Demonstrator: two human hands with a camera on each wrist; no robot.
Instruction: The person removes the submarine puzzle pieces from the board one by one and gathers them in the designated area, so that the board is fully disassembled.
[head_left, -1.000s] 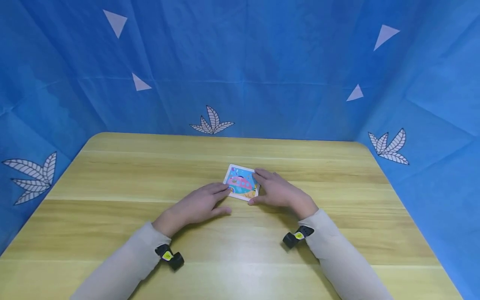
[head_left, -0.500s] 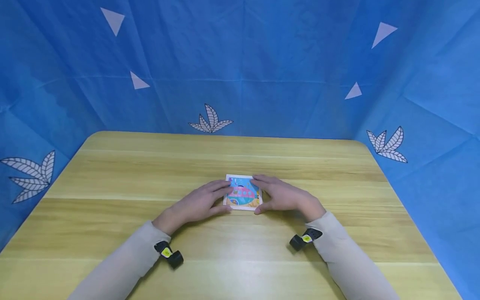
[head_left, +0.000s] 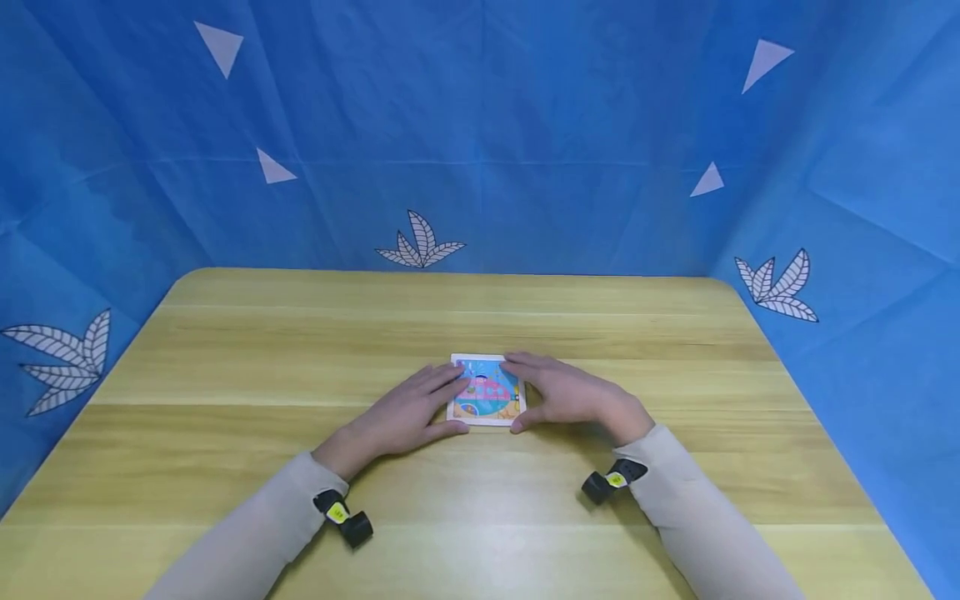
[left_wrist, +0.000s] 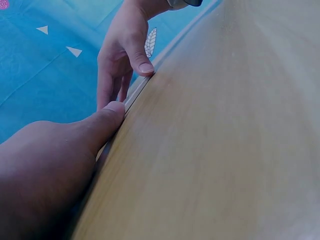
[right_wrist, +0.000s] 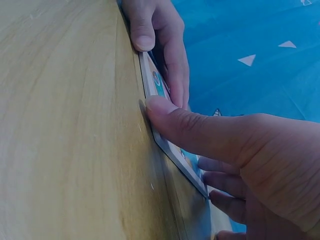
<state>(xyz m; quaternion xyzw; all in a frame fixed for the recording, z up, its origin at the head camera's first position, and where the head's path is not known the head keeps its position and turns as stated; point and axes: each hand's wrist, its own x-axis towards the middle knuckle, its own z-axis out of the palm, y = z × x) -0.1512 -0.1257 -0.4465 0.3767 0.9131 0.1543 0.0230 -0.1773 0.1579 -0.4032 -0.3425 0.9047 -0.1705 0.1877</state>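
Observation:
A small flat picture puzzle (head_left: 487,404) in a white frame lies on the wooden table, its surface lined into squares with a pink and teal submarine scene. My left hand (head_left: 408,410) holds its left side, fingers over the upper left part and thumb at the near left corner. On the other side, my right hand (head_left: 570,395) grips the puzzle between the thumb at the near edge and the fingers at the far right corner. The right wrist view shows the puzzle's white edge (right_wrist: 172,154) low along the tabletop, with the right thumb (right_wrist: 162,107) against it.
The wooden table (head_left: 480,508) spreads out around both hands. Blue cloth (head_left: 480,100) with white triangles and leaf prints hangs behind it and along both sides. A black wrist camera (head_left: 345,518) sits on the left sleeve, and another camera (head_left: 611,481) on the right.
The puzzle has turned from a tilt to nearly square and come slightly nearer. My right hand has moved with it, and the left fingers now reach further over its left side.

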